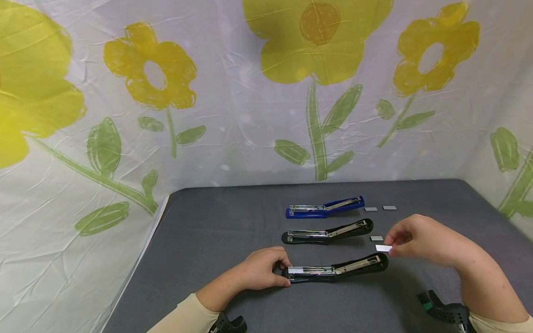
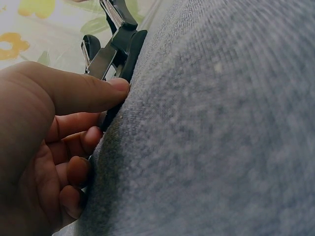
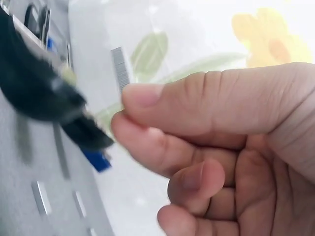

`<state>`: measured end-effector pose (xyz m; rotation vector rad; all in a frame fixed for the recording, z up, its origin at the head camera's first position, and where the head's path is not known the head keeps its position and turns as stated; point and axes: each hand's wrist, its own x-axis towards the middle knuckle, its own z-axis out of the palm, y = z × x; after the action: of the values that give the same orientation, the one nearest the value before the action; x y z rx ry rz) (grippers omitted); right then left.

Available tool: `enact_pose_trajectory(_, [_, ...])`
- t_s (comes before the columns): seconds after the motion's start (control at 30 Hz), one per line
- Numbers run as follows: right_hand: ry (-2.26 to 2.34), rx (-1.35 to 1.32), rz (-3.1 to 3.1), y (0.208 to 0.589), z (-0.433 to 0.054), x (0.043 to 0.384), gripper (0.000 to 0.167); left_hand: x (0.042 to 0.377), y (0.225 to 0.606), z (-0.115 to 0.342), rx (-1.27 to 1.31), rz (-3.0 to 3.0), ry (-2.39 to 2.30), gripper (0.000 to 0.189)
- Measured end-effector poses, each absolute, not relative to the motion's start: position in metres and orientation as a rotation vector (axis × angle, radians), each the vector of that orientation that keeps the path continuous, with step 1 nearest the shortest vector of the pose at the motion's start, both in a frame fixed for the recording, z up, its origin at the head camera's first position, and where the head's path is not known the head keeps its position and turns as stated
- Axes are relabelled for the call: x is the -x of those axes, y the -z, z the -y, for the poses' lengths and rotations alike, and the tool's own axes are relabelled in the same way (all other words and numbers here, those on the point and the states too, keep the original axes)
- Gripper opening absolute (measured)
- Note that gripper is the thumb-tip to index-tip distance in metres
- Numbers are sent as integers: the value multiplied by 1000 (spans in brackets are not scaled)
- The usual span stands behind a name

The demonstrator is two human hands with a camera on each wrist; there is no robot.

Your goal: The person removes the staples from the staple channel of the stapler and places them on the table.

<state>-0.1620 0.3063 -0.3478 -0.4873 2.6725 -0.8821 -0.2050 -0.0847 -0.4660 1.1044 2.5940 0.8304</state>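
Note:
The nearest black stapler (image 1: 314,272) lies swung open on the table, its magazine uncovered and its top arm tilted up to the right. My left hand (image 1: 262,268) grips its left end between thumb and fingers; the left wrist view shows the thumb along the side of the stapler (image 2: 129,54). Between thumb and forefinger my right hand (image 1: 420,238) pinches a small strip of staples (image 1: 383,248), held just above the raised end of that stapler. Seen from the right wrist, the staple strip (image 3: 119,66) sticks out past the thumb tip, its staple lines visible.
Behind lie another opened black stapler (image 1: 308,237) and an opened blue stapler (image 1: 308,214). Loose staple strips rest to their right, one (image 1: 376,238) by the middle stapler and two (image 1: 370,209) by the blue one. A flower-printed curtain (image 1: 233,138) borders the grey table (image 1: 208,226).

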Motion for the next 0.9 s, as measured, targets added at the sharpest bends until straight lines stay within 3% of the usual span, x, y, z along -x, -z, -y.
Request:
enact_pose_trajectory(0.43, [942, 442, -2544, 377, -333, 181, 8, 206, 466, 85, -1098, -2590, -813, 24])
enact_pose_trajectory(0.9, [814, 328, -2487, 408, -314, 186, 16, 205, 465, 85, -1103, -2586, -822, 24])
